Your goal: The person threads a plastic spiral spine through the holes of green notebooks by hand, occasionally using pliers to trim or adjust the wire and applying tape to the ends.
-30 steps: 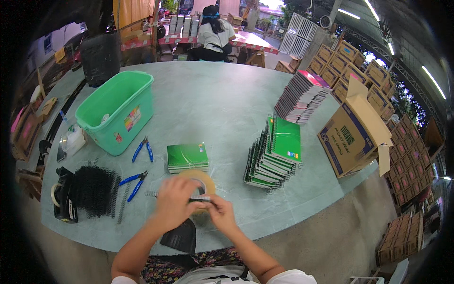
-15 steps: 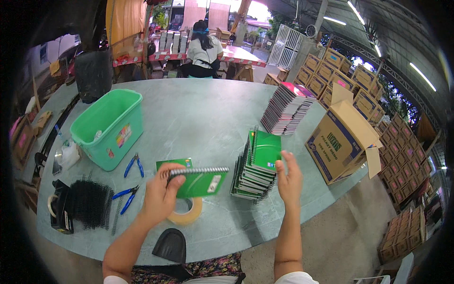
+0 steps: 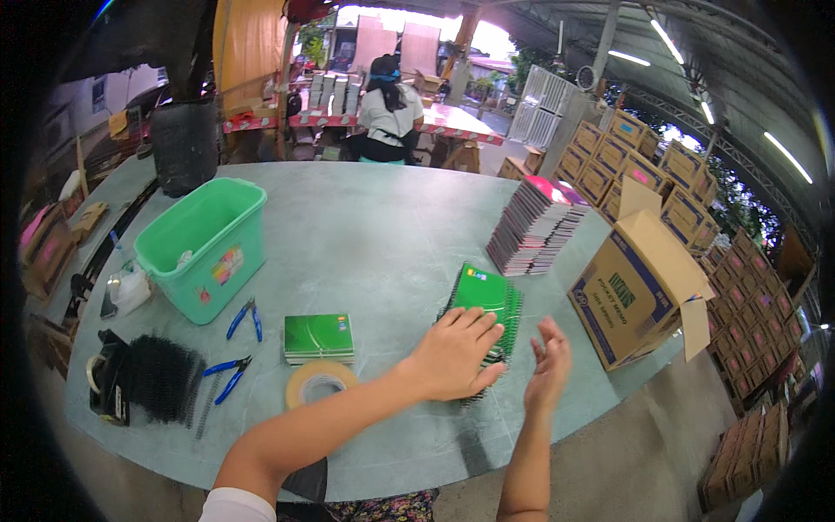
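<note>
My left hand [image 3: 454, 352] lies across the top of a stack of green spiral notebooks [image 3: 489, 296], palm down with its fingers stretched out. The top notebook has its black coil along the right side, and my hand covers its near part. Just right of the stack, my right hand [image 3: 548, 370] is held apart from it, fingers loosely spread and nothing in them. A shorter stack of green memo pads [image 3: 317, 336] sits left of my left wrist, with no coil visible on it. Partly behind my left forearm is a roll of tan tape [image 3: 297, 383].
Blue-handled pliers [image 3: 235, 324], a second pair of pliers [image 3: 228, 379] and black spiral coils [image 3: 162, 378] lie at left by a green bin [image 3: 213, 278]. At right stand a tall notebook stack [image 3: 532, 233] and an open carton [image 3: 622, 296]. Another person [image 3: 389, 113] sits beyond the table.
My left hand has carried a green spiral notebook rightward onto the stack, where it now lies flat. My right hand has moved slightly right and down, away from the stack.
</note>
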`<state>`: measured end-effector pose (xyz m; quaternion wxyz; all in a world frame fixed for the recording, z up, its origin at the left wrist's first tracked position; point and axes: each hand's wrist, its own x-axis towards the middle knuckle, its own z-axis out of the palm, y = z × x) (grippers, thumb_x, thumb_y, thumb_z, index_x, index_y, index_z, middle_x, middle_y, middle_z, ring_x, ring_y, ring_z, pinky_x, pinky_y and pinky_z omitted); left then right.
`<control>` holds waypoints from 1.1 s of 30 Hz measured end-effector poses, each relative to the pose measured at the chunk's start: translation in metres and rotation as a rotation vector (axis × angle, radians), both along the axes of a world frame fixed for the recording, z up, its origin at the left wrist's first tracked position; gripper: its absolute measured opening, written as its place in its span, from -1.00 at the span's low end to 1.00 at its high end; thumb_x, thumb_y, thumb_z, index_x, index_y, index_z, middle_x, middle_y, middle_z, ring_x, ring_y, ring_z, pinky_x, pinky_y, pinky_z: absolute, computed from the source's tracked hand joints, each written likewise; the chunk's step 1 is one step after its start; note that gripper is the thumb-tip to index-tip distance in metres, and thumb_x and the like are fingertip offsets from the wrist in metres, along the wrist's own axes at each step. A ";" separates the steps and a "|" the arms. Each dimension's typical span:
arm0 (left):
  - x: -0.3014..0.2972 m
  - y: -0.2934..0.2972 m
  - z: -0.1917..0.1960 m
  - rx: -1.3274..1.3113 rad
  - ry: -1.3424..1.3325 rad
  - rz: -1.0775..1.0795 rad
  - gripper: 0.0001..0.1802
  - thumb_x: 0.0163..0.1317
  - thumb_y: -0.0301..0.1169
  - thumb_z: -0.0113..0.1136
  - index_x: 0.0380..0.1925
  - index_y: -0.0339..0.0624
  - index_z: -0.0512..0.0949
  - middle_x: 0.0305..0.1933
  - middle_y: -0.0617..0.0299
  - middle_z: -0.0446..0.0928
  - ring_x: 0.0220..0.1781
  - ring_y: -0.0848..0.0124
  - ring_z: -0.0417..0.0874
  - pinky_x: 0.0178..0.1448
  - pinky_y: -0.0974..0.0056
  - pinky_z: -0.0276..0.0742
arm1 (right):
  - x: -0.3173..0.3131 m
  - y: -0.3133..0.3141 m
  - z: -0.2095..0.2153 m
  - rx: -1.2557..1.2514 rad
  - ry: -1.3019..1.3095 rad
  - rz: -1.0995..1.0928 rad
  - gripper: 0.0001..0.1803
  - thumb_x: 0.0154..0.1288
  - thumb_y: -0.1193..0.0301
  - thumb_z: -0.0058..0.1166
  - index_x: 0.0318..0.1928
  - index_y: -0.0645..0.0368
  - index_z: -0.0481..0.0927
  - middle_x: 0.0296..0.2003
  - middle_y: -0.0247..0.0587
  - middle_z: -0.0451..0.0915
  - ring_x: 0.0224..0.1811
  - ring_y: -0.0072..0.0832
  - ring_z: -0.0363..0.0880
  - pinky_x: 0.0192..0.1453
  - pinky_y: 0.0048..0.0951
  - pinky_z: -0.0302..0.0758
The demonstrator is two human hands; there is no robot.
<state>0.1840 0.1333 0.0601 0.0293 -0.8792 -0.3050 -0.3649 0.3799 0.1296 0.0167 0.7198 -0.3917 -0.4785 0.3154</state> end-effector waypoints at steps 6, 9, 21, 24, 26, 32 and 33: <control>0.001 0.031 -0.029 -0.443 -0.656 0.078 -0.29 0.30 -0.01 -0.04 0.17 -0.48 0.25 0.26 -0.30 0.22 0.32 -0.09 0.23 0.37 0.01 0.11 | -0.018 0.036 0.007 -0.161 0.012 0.218 -0.29 0.29 0.21 -0.04 0.36 0.21 0.08 0.34 -0.07 0.13 0.37 -0.34 0.09 0.41 -0.28 0.01; -0.021 0.036 -0.040 -0.378 -0.529 0.084 -0.32 0.28 -0.06 0.01 0.19 -0.43 0.26 0.25 -0.26 0.25 0.31 -0.04 0.26 0.37 0.06 0.14 | -0.019 0.038 -0.004 -0.078 -0.042 0.226 -0.33 0.31 0.23 -0.08 0.36 0.21 0.10 0.35 -0.08 0.11 0.39 -0.31 0.05 0.41 -0.26 0.01; -0.237 -0.027 -0.148 -0.056 0.364 0.637 -0.75 -0.06 -0.51 0.11 -0.30 -0.30 0.49 -0.31 0.08 0.53 -0.21 0.21 0.57 -0.17 0.21 0.45 | -0.090 -0.072 0.004 0.458 -0.574 0.222 -0.61 0.19 0.41 -0.03 0.04 0.24 0.46 0.01 -0.08 0.52 0.06 -0.23 0.46 0.18 -0.25 0.31; -0.239 -0.030 -0.143 -0.098 0.372 0.610 -0.72 -0.07 -0.50 0.10 -0.27 -0.32 0.48 -0.38 0.08 0.53 -0.26 0.21 0.57 -0.20 0.20 0.46 | -0.153 -0.060 -0.011 0.280 -0.770 0.371 -0.66 0.12 0.51 0.02 -0.04 0.23 0.52 -0.15 -0.07 0.58 -0.02 -0.16 0.52 0.11 -0.19 0.37; -0.233 -0.037 -0.136 -0.132 0.300 0.578 -0.71 -0.05 -0.49 0.10 -0.25 -0.32 0.48 -0.41 0.07 0.52 -0.28 0.19 0.58 -0.21 0.18 0.47 | -0.184 -0.055 -0.021 0.369 -0.955 0.351 -0.65 0.08 0.51 0.07 -0.05 0.21 0.52 -0.15 -0.06 0.57 0.01 -0.13 0.51 0.13 -0.16 0.37; -0.213 -0.095 -0.089 -0.480 -0.226 0.316 -0.80 0.10 -0.44 0.04 -0.25 -0.21 0.50 -0.36 0.05 0.54 -0.23 0.11 0.57 -0.16 0.07 0.47 | -0.240 -0.038 -0.030 0.421 -1.375 0.271 -0.75 0.09 0.48 0.12 -0.15 0.16 0.56 -0.27 -0.16 0.61 -0.12 -0.18 0.56 -0.01 -0.20 0.45; -0.230 -0.106 -0.091 -0.529 -0.271 0.298 -0.79 0.12 -0.45 0.03 -0.23 -0.20 0.51 -0.33 0.06 0.55 -0.18 0.10 0.57 -0.13 0.06 0.47 | -0.245 -0.042 -0.028 0.350 -1.398 0.376 -0.76 0.08 0.48 0.12 -0.18 0.14 0.57 -0.29 -0.17 0.62 -0.17 -0.19 0.58 -0.07 -0.21 0.46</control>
